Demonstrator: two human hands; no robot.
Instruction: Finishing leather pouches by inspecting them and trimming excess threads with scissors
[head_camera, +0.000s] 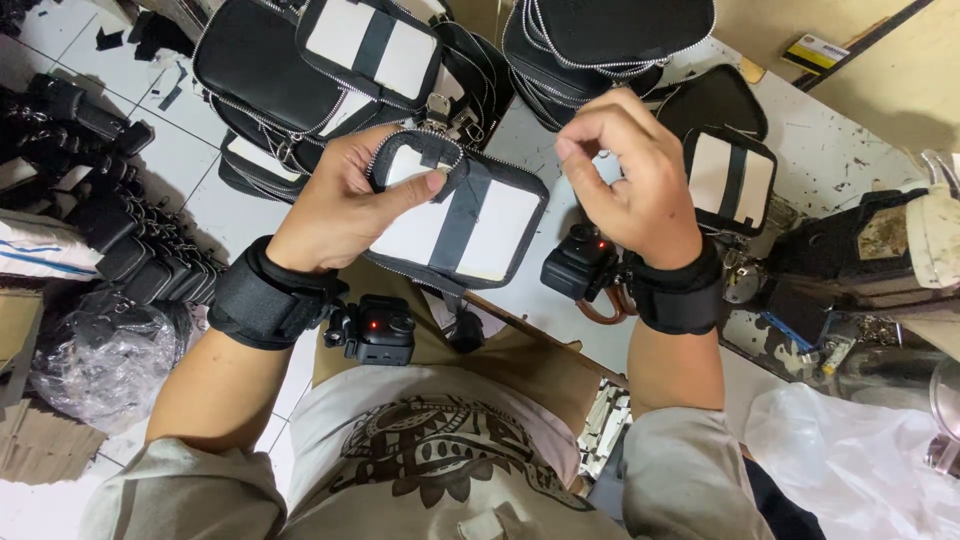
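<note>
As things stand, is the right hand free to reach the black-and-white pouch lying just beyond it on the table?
Probably yes: the right hand seems to hold nothing, the pouch on the table lies beside it, and nothing sits between them.

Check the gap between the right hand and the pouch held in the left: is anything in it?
Head view: nothing. Only bare white tabletop shows between the right hand and the black-and-white pouch gripped by the left hand.

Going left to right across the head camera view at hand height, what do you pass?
Dark straps piled on the floor → left hand → black and white pouch held in it → right hand → second black and white pouch on the table → sewing machine.
</note>
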